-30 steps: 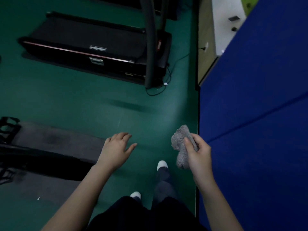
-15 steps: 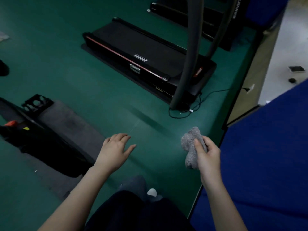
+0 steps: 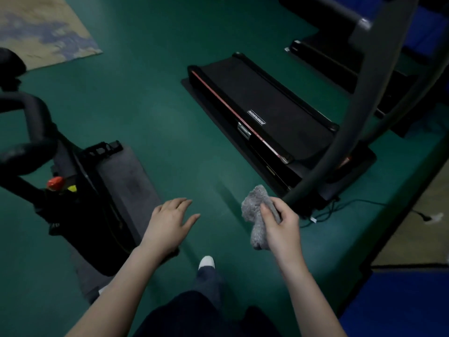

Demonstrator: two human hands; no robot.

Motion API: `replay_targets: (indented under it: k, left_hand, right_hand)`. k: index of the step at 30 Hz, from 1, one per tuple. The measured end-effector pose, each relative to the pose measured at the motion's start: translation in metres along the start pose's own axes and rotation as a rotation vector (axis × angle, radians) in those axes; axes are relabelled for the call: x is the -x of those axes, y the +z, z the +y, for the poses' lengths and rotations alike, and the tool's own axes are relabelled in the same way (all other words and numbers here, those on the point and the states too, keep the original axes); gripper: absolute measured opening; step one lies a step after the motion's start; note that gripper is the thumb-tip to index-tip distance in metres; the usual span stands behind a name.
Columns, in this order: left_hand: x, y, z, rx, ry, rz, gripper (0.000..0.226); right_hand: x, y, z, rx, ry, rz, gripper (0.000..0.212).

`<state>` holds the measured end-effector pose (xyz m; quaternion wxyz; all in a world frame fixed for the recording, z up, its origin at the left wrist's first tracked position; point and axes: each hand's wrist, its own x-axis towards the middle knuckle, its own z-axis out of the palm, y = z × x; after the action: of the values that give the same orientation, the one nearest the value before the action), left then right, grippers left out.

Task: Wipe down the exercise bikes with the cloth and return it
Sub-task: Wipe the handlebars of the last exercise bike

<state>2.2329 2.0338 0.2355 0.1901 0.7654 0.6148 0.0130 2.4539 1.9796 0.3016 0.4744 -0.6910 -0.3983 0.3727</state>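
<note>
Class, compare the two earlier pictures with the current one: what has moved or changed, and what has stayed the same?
The view has swung left: the treadmill has slid right, the blue surface has shrunk into the lower right corner, and an exercise bike has appeared on the left. Nothing taken or released: the right hand still grips the grey cloth, the left hand stays open and empty.

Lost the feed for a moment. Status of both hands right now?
Left hand: open, holding nothing.
Right hand: gripping the grey cloth.
</note>
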Motion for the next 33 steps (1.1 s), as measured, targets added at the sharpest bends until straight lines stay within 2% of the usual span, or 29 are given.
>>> replay_targets:
  k: [4,11,19,25,33]
  left_hand:
    - [-0.044,-0.016,-0.012,0.003,-0.05,0.012,0.057]
    - [-0.075,-0.029,-0.034,0.093,-0.202,0.042,0.058]
    - [-0.092,-0.031,-0.055,0.138,-0.46,0.099,0.06]
    - [-0.12,-0.036,-0.058,0.21,-0.701,0.185,0.061]
    - [-0.169,-0.036,-0.044,0.265,-0.84,0.231,0.064]
  right_hand:
    - [-0.052,0.023,-0.021,0.051,-0.079,-0.062,0.015]
    - [-0.119,0.057,-0.033,0.09,-0.065,-0.202,0.012]
    - [-0.193,0.115,-0.049,0.139,-0.118,-0.477,0.025]
    - [-0.267,0.155,-0.064,0.169,-0.175,-0.668,0.015]
    - [-0.357,0.175,-0.078,0.182,-0.198,-0.726,0.015]
